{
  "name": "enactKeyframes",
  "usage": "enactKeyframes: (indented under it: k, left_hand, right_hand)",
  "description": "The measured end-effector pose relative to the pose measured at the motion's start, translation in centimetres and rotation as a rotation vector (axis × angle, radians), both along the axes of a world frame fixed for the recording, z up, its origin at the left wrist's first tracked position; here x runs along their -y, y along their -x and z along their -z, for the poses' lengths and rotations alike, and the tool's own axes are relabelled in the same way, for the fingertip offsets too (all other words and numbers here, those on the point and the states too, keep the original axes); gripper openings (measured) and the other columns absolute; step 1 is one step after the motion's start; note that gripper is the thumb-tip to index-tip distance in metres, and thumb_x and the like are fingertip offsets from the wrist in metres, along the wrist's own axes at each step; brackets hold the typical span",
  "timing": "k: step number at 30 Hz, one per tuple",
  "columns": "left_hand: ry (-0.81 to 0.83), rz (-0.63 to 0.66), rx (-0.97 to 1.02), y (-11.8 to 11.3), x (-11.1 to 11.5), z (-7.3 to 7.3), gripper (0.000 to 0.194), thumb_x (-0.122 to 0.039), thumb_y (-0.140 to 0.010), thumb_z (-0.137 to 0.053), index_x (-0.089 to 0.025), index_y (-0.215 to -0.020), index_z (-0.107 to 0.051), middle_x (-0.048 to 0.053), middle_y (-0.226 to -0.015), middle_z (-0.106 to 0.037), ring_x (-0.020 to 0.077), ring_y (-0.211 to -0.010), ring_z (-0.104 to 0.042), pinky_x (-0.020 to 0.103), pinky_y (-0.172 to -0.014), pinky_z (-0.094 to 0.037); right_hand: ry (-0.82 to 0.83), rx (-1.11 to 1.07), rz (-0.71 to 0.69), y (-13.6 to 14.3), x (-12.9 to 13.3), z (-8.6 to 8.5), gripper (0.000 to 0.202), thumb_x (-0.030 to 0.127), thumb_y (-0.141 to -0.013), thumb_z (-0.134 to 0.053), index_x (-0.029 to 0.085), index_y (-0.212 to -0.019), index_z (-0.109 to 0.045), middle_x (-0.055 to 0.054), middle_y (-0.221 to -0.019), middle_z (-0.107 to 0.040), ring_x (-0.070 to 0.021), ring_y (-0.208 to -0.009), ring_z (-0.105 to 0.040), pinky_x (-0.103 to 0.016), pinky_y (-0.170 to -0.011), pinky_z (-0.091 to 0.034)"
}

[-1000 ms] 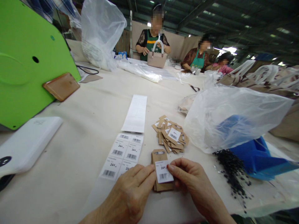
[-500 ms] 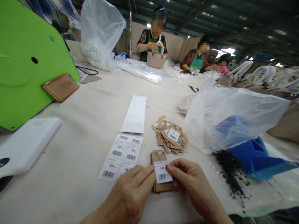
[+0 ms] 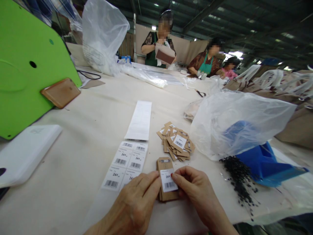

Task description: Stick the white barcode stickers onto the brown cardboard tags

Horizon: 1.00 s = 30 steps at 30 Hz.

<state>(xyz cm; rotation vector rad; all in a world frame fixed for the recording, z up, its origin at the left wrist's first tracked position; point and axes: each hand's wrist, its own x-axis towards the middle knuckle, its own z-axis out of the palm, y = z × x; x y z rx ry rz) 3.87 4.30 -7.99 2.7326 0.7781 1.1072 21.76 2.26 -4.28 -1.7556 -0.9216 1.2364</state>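
Green panel point(image 3: 26, 71) cut off, label point(image 3: 168, 183) partly hidden

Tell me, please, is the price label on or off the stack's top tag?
On: the price label lies over the top tag, the right hand at its edge. Whether fully stuck, I cannot tell.

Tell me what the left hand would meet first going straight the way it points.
The left hand would likely meet the stack of brown tags first, right at its fingers; whether they touch it is unclear.
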Motion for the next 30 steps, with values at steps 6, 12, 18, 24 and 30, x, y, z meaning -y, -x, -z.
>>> enactKeyframes:
  k: [6, 12, 18, 24, 30]
  left_hand:
    - [-0.096, 0.085, -0.078, -0.1, 0.1, 0.2, 0.034, -0.008, -0.084, -0.034, -0.006, -0.111, -0.056, 0.013, -0.112, -0.061, 0.0209, -0.088, -0.055, 0.033, -0.071, -0.055]
    - [-0.062, 0.081, -0.118, 0.0, 0.2, 0.2, 0.036, -0.008, -0.085, -0.034, -0.007, -0.114, -0.054, 0.013, -0.113, -0.061, 0.0211, -0.088, -0.054, 0.035, -0.071, -0.055]
    - [-0.034, 0.097, -0.131, -0.1, 0.0, -0.4, 0.035, -0.005, -0.083, -0.034, -0.006, -0.111, -0.055, 0.013, -0.110, -0.062, 0.0213, -0.086, -0.054, 0.035, -0.069, -0.054]
    - [-0.003, 0.077, -0.143, -0.1, 0.2, -0.4, 0.036, -0.007, -0.084, -0.033, -0.008, -0.114, -0.054, 0.013, -0.111, -0.061, 0.0221, -0.087, -0.054, 0.037, -0.070, -0.053]
    - [0.021, 0.094, -0.129, -0.4, 0.1, -1.1, 0.035, -0.004, -0.083, -0.032, -0.007, -0.107, -0.058, 0.013, -0.106, -0.064, 0.0200, -0.080, -0.055, 0.035, -0.067, -0.054]
  right_hand:
    - [-0.031, 0.189, -0.054, 0.0, 0.0, 0.5, 0.026, 0.042, -0.066, -0.057, 0.017, -0.061, -0.057, 0.002, -0.049, -0.053, -0.0105, -0.044, -0.046, -0.022, -0.043, -0.034]
    - [-0.044, 0.576, -0.142, 0.2, -0.1, -0.3, 0.015, 0.030, -0.070, -0.056, 0.020, -0.060, -0.059, 0.002, -0.054, -0.060, -0.0137, -0.052, -0.055, -0.025, -0.053, -0.038]
    - [0.042, 0.831, -0.158, -0.2, -0.4, -1.2, 0.014, 0.034, -0.069, -0.062, 0.021, -0.063, -0.058, 0.000, -0.059, -0.064, -0.0194, -0.060, -0.060, -0.029, -0.056, -0.040]
    - [-0.580, 1.038, -0.196, 0.2, 1.3, 0.9, 0.014, 0.024, -0.082, -0.051, 0.017, -0.089, -0.061, -0.006, -0.084, -0.068, -0.0190, -0.078, -0.062, -0.031, -0.068, -0.047]
    - [-0.831, 1.296, -0.385, 0.4, 3.0, 3.1, 0.031, 0.019, -0.086, -0.046, 0.018, -0.115, -0.056, -0.002, -0.120, -0.060, -0.0226, -0.114, -0.048, -0.039, -0.100, -0.029]
